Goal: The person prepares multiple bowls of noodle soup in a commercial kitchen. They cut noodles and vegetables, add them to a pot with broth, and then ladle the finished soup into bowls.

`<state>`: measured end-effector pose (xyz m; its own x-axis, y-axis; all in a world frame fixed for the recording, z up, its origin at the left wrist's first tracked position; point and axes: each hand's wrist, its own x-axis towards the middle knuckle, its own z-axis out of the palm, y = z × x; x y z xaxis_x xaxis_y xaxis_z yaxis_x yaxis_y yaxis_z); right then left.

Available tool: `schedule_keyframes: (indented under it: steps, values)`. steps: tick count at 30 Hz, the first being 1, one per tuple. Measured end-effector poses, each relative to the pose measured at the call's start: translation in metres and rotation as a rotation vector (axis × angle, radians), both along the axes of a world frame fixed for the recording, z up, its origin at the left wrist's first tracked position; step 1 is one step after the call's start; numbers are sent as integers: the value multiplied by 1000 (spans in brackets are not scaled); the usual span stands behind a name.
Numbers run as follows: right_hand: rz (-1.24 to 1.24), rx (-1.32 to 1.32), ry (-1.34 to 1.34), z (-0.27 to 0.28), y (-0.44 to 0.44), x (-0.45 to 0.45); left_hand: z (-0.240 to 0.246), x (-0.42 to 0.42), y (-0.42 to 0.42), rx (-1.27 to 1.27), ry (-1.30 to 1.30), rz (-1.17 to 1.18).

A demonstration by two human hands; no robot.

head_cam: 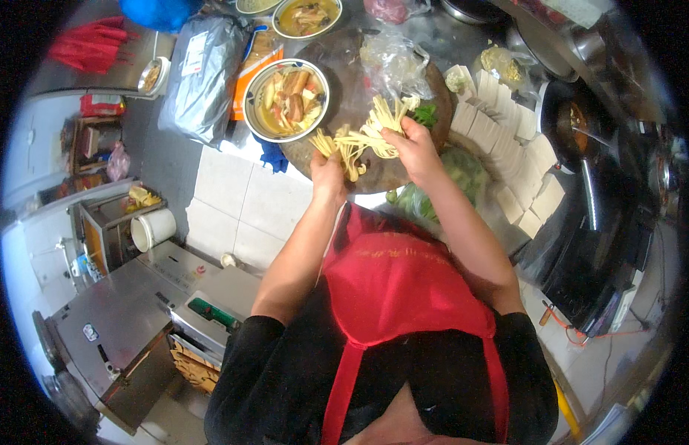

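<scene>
A bunch of pale yellow strips (384, 130), perhaps tofu skin, is spread between my hands above a round wooden chopping board (377, 175). My left hand (329, 171) grips the left end of the strips, close to a patterned bowl (250, 109) of broth with meat and vegetables. The right end is pinched in my right hand (415, 146), beside some green leaves (426, 114). A crumpled clear plastic bag (394, 64) lies on the board's far part.
Stacked pale paper-like blocks (492, 125) stand right of the board, with a bag of greens (461, 181) nearer me. A wok (567, 119) with a metal handle sits farther right. A grey plastic package (202, 83) and another soup bowl (306, 34) stand beyond on the left.
</scene>
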<state>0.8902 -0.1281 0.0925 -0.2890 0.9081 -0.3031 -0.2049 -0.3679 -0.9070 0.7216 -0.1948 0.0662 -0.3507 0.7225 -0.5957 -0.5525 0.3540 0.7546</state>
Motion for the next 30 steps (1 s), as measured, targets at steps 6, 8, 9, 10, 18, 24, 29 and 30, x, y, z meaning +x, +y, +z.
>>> schedule_keyframes:
  steps: [6,8,9,10,18,24,29,30]
  values:
    - [142,37,-144,25,4,5,-6,-1,-8,25,189,-25]
    - [198,102,-322,25,7,6,-2,2,-12,32,455,-128]
    - [222,161,-434,24,8,6,2,3,-14,-6,563,-191]
    - [232,182,-571,23,8,5,8,5,-20,84,983,-268]
    - [268,90,-159,51,5,3,41,18,-15,495,1174,-469]
    - [338,443,-422,82,-6,-4,24,16,4,286,904,-567]
    - [148,540,-507,111,-15,-1,7,7,7,149,1273,-673]
    - [133,514,-449,120,-13,1,5,5,6,112,1350,-698]
